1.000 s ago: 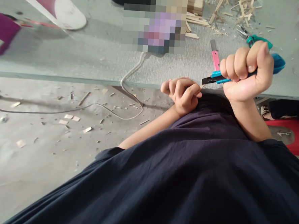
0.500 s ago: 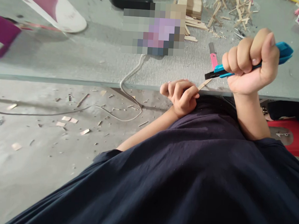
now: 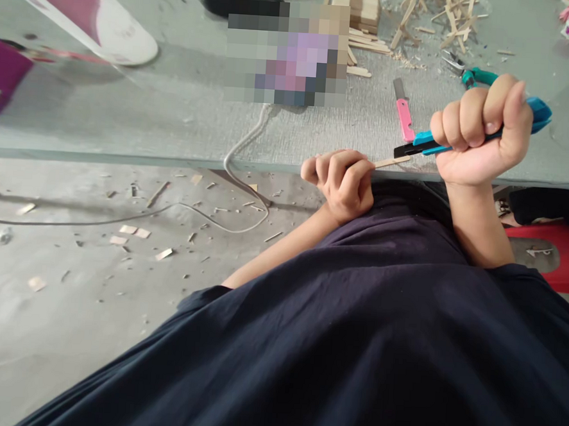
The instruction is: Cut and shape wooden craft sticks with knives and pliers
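Observation:
My left hand (image 3: pixel 344 183) is closed at the table's front edge, pinching a thin wooden craft stick (image 3: pixel 390 162) that points to the right. My right hand (image 3: pixel 485 132) is wrapped in a fist around a blue utility knife (image 3: pixel 426 143). The knife's black front end is just above the stick's free end; whether the two touch I cannot tell. Just behind the knife tip lies a pink folding knife (image 3: pixel 405 117) with its blade out. Green-handled pliers (image 3: pixel 480 76) lie behind my right hand, partly hidden by it.
Wooden sticks (image 3: pixel 369 43) lie in stacks and loose piles at the back. A black case (image 3: pixel 239 0) is at the back left, near a blurred-out object with a white cable (image 3: pixel 250 137) running over the edge. Scraps litter the floor; a red stool (image 3: pixel 555 271) stands right.
The utility knife and my right hand have moved slightly down. The stick in my left hand now points more level to the right. The view has shifted, showing more of the pliers.

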Tool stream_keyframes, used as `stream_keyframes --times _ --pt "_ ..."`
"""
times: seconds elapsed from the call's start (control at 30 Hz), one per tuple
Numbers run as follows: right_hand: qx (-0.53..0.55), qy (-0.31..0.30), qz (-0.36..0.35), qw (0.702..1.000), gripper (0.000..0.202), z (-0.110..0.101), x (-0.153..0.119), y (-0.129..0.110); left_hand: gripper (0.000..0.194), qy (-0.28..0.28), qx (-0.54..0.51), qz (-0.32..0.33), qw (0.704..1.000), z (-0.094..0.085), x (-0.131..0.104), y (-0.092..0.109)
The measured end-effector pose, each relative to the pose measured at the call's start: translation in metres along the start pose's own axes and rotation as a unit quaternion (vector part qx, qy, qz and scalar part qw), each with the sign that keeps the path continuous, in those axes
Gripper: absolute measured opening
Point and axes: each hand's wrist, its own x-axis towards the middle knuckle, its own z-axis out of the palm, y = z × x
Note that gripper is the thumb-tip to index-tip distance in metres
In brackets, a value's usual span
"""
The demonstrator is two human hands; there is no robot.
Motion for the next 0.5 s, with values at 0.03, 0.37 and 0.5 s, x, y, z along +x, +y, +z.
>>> stream_keyframes --times 0.03,0.37,0.5 --pt "0.022 0.015 -0.027 0.999 0.084 -0.001 -0.001 0.006 0.035 -0.002 -0.003 -0.003 1.0 -0.001 0.001 0.001" --pt "-0.065 -0.047 0.145 0.986 0.1 -0.001 -0.005 -0.035 0.068 -0.06 0.035 -0.045 0.997 -0.008 0.001 0.006" --pt "-0.071 -0.044 0.152 0.985 0.097 0.003 -0.01 -0.037 0.073 -0.084 0.028 -0.054 0.995 -0.009 -0.001 0.003"
